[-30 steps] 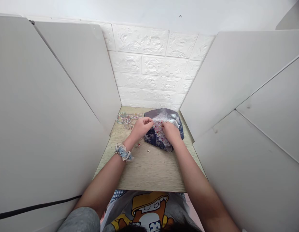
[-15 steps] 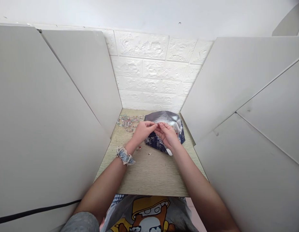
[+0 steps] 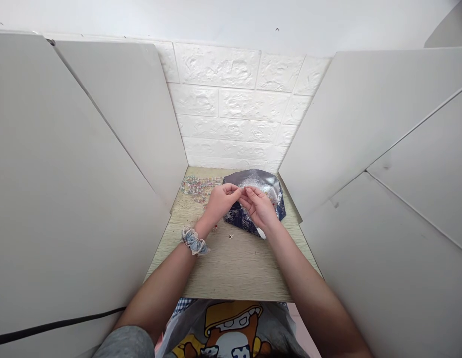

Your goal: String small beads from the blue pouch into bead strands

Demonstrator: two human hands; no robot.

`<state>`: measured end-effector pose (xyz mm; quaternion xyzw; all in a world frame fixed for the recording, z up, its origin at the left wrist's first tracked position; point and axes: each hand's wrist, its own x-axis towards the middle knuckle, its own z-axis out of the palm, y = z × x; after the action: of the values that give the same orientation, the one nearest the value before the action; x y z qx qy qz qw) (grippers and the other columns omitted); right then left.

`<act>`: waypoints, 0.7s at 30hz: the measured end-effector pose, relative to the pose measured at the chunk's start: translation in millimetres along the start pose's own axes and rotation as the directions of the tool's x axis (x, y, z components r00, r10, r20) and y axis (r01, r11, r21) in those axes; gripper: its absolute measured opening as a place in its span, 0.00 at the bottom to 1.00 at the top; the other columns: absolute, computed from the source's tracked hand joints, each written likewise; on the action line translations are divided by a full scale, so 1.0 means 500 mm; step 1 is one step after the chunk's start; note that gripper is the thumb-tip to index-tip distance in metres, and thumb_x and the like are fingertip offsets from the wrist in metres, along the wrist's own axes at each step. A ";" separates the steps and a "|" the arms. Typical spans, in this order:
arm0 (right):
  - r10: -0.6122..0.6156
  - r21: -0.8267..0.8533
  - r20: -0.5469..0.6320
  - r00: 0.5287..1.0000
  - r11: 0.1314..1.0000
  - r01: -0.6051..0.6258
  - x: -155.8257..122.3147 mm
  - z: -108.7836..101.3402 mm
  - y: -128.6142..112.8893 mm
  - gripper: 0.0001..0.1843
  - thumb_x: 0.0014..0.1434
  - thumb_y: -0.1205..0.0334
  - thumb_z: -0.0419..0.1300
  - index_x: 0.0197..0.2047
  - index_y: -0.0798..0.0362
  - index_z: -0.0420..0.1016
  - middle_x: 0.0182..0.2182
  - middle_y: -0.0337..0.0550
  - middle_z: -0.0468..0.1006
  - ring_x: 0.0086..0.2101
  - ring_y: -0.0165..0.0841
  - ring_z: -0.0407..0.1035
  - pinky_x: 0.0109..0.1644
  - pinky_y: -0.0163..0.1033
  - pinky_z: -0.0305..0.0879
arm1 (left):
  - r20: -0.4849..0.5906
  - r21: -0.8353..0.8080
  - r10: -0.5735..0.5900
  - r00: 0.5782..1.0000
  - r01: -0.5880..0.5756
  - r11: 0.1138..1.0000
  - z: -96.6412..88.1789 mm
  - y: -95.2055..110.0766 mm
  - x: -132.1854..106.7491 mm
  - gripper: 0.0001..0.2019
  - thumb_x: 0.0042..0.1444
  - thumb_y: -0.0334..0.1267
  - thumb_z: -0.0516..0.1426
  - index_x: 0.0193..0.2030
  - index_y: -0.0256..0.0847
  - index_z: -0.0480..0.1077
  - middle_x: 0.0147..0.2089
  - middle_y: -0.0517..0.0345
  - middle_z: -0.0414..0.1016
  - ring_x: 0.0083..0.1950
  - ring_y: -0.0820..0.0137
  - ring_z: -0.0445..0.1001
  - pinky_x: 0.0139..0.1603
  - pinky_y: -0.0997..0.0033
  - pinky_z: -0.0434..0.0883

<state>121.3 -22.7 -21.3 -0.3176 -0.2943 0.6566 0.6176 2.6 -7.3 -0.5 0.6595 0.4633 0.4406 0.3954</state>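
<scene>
My left hand [image 3: 220,201] and my right hand [image 3: 258,206] meet fingertip to fingertip above an open blue pouch with a silver lining [image 3: 266,185]. Both hands are pinched, each on something too small to make out, perhaps a bead or thread. A pale blue scrunchie [image 3: 194,240] sits on my left wrist. The pouch lies at the back of the wooden desk [image 3: 231,268], partly hidden under my hands.
A heap of coloured bead strings [image 3: 195,184] lies at the back left of the desk. A few loose beads [image 3: 231,236] rest near my left wrist. White panels [image 3: 85,174] wall in both sides, with a white brick wall [image 3: 234,109] behind.
My right hand has come up out of the beads in the pouch to meet my left hand's fingertips. Since half a second ago the hands have hardly moved.
</scene>
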 end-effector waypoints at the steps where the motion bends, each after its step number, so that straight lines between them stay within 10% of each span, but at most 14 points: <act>1: -0.005 -0.005 0.000 1.000 1.000 0.005 0.000 0.000 0.000 0.05 0.46 0.65 0.60 0.29 0.54 0.68 0.27 0.36 0.75 0.31 0.23 0.71 0.37 0.28 0.68 | -0.004 0.009 -0.002 1.000 0.002 1.000 0.000 0.000 0.000 0.13 0.45 0.44 0.53 0.27 0.35 0.70 0.27 0.56 0.73 0.27 0.74 0.68 0.28 0.75 0.63; 16: -0.004 -0.046 -0.016 1.000 0.999 0.003 -0.001 0.003 0.000 0.08 0.41 0.63 0.63 0.27 0.53 0.69 0.26 0.35 0.74 0.31 0.23 0.69 0.40 0.29 0.67 | 0.014 0.058 0.025 1.000 -0.026 0.998 0.001 -0.006 0.000 0.15 0.46 0.46 0.52 0.27 0.35 0.72 0.26 0.57 0.73 0.28 0.73 0.67 0.28 0.76 0.62; 21: -0.071 -0.285 -0.026 0.997 0.957 0.061 -0.003 0.001 -0.005 0.08 0.42 0.60 0.62 0.27 0.53 0.69 0.25 0.35 0.74 0.30 0.25 0.69 0.39 0.35 0.66 | 0.128 -0.095 -0.031 0.991 0.043 0.995 -0.005 -0.015 0.008 0.16 0.46 0.47 0.54 0.28 0.33 0.72 0.25 0.56 0.72 0.27 0.74 0.66 0.28 0.77 0.62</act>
<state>122.2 -24.1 -19.0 -0.4046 -0.3847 0.5807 0.5925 -1.0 -1.0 -5.9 0.6575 0.4274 0.4124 0.4637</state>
